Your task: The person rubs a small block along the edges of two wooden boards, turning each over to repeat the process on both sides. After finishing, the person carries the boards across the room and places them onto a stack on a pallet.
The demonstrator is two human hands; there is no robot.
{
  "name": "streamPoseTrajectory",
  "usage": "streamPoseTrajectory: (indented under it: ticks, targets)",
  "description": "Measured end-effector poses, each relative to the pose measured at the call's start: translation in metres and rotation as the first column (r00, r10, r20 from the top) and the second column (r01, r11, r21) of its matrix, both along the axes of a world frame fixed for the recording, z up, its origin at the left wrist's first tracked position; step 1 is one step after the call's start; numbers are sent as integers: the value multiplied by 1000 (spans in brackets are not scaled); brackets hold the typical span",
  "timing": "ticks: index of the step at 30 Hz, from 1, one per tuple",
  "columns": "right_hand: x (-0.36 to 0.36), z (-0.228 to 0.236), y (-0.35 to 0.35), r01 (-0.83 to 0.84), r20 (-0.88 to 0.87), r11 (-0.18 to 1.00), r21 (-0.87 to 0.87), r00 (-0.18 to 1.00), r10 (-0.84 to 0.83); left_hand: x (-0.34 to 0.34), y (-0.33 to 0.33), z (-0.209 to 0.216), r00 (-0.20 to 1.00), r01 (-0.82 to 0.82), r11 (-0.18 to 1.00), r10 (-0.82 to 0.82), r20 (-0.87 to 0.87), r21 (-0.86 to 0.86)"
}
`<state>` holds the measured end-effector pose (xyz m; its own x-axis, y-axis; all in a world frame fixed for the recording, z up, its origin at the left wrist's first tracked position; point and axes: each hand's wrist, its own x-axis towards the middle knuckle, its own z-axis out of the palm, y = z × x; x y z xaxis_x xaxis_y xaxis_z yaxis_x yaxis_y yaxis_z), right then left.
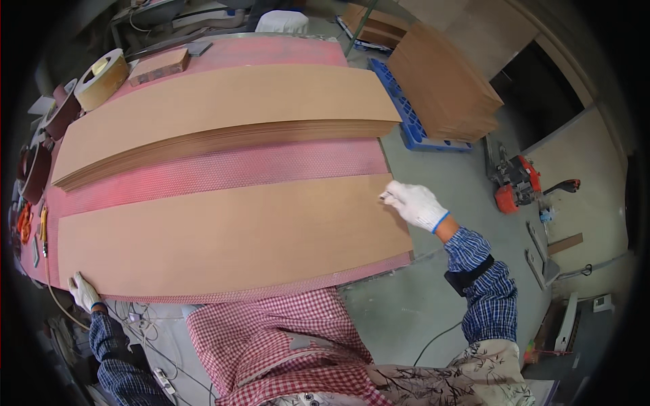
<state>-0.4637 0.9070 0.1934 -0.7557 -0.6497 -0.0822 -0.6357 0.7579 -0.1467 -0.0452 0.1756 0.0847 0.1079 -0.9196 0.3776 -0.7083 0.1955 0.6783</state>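
in the head view, one single board (230, 237) lies flat on the pink-covered table (298, 161), its long axis running left to right across the person's front. it stretches leftward from the fingers of the right hand (412, 204), which is by the board's right end toward the far corner, fingertips drawn together; whether they pinch anything or touch the board i cannot tell. the left hand (84, 292) is at the board's near left corner, seemingly touching it; whether its fingers grip or just rest i cannot tell. each hand is nearer its own end. counted: two gloved hands, one single board, one stack of boards (223, 101) just beyond it, too thin-layered to count, and one block (159, 66) farther beyond.
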Motion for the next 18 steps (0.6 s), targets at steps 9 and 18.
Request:
streamPoseTrajectory:
  ticks: [9,18]
  targets:
    - [5,-17,64,40,-20,988,149,999,-37,19,-22,-6,999,30,1000,-30,-25,-4]
    - [-1,-20,51,-126,-77,972,197,987,144,17,-20,-8,995,53,998,-49,-92,38]
